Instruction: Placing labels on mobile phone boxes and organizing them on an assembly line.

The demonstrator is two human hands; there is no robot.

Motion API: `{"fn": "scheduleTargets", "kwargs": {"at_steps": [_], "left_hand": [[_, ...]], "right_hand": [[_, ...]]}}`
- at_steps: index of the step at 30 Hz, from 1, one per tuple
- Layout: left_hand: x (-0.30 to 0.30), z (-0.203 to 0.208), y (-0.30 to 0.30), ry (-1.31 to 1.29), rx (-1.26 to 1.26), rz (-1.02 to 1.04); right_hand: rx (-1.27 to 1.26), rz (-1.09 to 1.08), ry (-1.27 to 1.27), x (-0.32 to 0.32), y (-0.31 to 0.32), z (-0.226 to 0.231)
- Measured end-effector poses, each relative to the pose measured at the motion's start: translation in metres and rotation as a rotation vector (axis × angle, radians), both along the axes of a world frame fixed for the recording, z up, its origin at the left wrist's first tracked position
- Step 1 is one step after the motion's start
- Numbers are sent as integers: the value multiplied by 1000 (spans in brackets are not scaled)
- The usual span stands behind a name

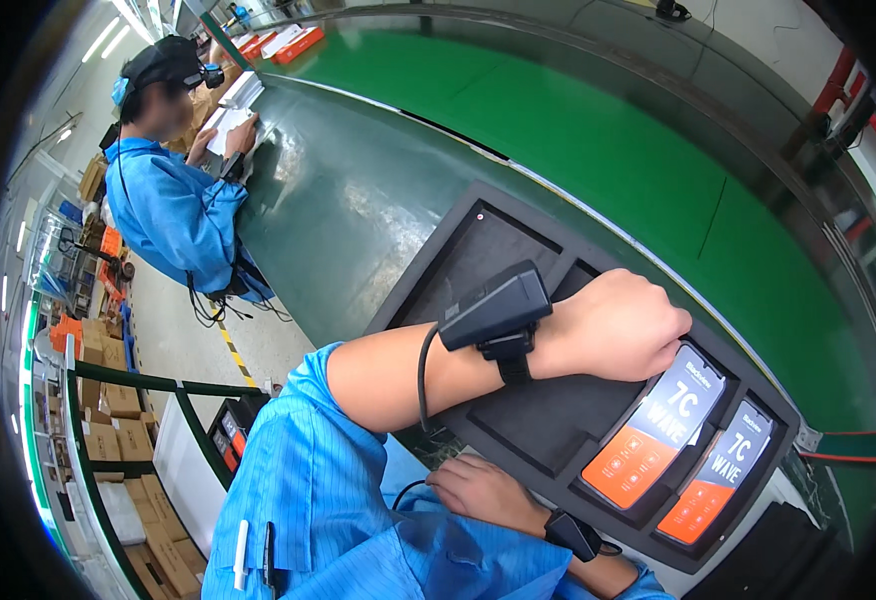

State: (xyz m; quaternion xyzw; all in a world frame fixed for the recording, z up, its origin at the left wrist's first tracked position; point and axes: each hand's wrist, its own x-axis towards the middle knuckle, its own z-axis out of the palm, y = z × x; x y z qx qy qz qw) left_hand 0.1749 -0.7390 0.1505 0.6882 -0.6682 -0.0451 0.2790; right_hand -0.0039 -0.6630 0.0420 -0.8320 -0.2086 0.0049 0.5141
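Note:
A black foam tray [488, 250] with several recesses lies on the green bench. Two smartphones [653, 432] with orange-and-grey printed screen faces rest side by side in recesses at its right end. My left hand [613, 322] reaches over the tray with fingers curled closed at the top edge of the nearer-left phone; the fingertips are hidden, so whatever they grip cannot be made out. My right hand [486, 492] is low by the tray's near edge, its fingers bent together, their inner side hidden. A black device [498, 305] is strapped to my left wrist.
A green conveyor belt [558, 130] runs past the bench's far side. At upper left, a co-worker [173, 200] in blue holds a white item [228, 130]. Orange-and-white boxes [293, 45] sit farther along. Cartons [118, 440] stand behind a dark rail [143, 380].

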Motion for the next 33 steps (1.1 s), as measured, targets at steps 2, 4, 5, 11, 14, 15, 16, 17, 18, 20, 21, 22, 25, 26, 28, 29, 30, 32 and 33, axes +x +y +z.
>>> {"fn": "scheduleTargets", "kwargs": {"at_steps": [2, 4, 5, 11, 14, 15, 16, 17, 18, 20, 21, 22, 25, 26, 28, 29, 30, 32, 33], "left_hand": [[0, -1, 1, -43, -13, 4], [1, 0, 1, -86, -25, 8], [1, 1, 1, -118, -26, 17], [0, 0, 0, -197, -36, 44], [-1, -3, 0, -203, -49, 54], [-2, -4, -1, -205, -61, 60], [-2, -4, -2, -206, -61, 61], [-2, -5, -3, -175, -45, 81], [-2, -6, -3, -143, -28, 103], [1, -8, -4, -52, -49, 123], [3, -9, -4, 39, -69, 141], [5, -8, -4, 39, -70, 142], [10, -3, -5, 219, -13, 171], [11, -4, -5, 219, -14, 169], [11, -5, -8, 264, -24, 148], [10, -5, -9, 263, -21, 136], [7, -6, -7, 217, -105, 136], [0, -5, -4, 174, -179, 110], [-5, -1, 0, 93, -308, -11]], "right_hand": [[8, 8, 12, 1, 0, 1], [10, 8, 9, 1, 1, 1], [14, 7, 7, 1, 1, 1], [9, 2, 18, -1, 0, 3], [19, 1, 24, -1, -1, 6], [19, 1, 22, -1, -1, 6], [19, 8, 36, -1, -2, 5], [18, 15, 49, -1, -2, 5], [18, 16, 49, -1, -3, 4], [28, 19, 34, -2, -3, 3], [27, 21, 35, -2, -3, 2], [19, 30, 43, -1, -3, 2], [14, 34, 60, -2, -2, 2], [18, 28, 69, -2, -3, 2], [21, 14, 54, -2, -2, 0], [26, 2, 38, -2, -2, -2], [29, -13, 37, -2, -2, -4], [3, 6, 11, -3, 0, -11], [13, -18, 10, -3, 2, -15]]}}
